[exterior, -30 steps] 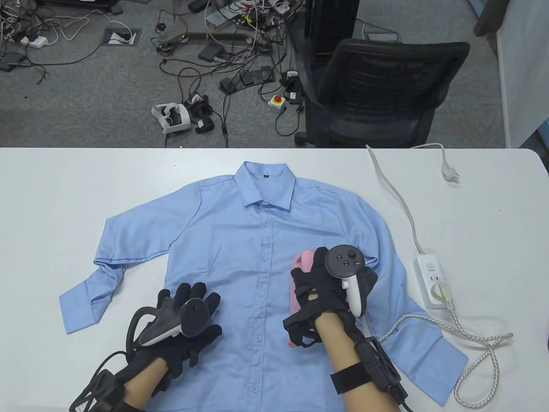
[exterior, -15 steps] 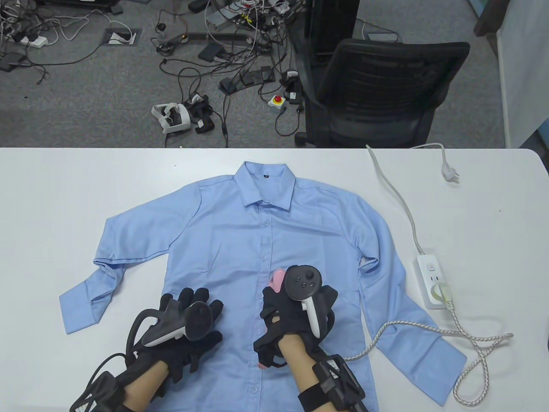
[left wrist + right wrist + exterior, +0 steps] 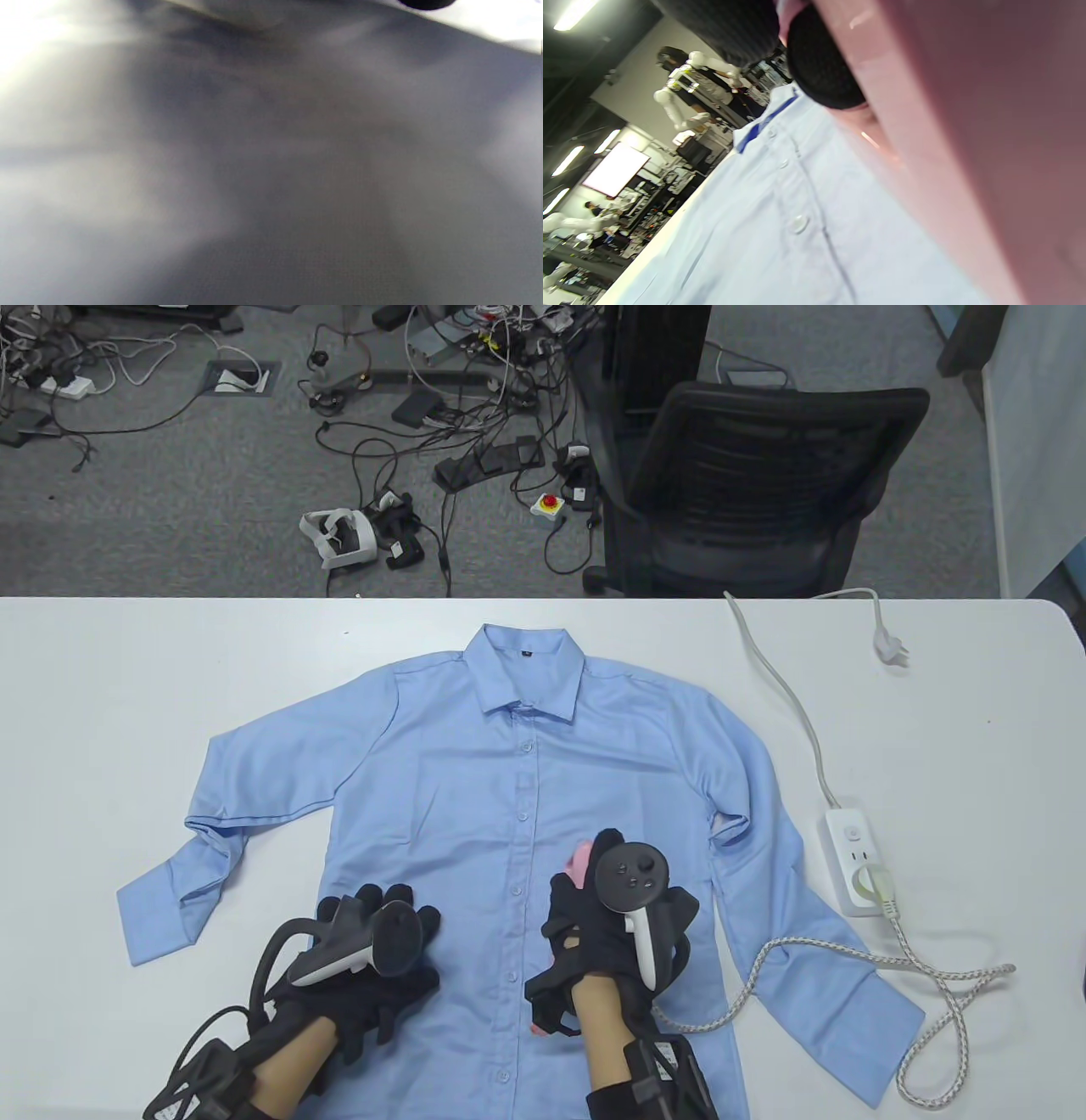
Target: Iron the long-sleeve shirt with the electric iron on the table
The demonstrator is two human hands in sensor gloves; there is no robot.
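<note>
A light-blue long-sleeve shirt (image 3: pixel 526 814) lies buttoned and spread flat, collar toward the far edge, on a white table (image 3: pixel 127 687). The right hand (image 3: pixel 607 933) grips a pink electric iron (image 3: pixel 579 861) resting on the shirt's lower front, just right of the button placket. The left hand (image 3: pixel 373 959) rests on the near-left part of the shirt front, fingers spread wide and flat. The iron's braided cord (image 3: pixel 848 959) loops across the right sleeve to a white power strip (image 3: pixel 855 861) near the table's right side. The left wrist view is blurred.
</note>
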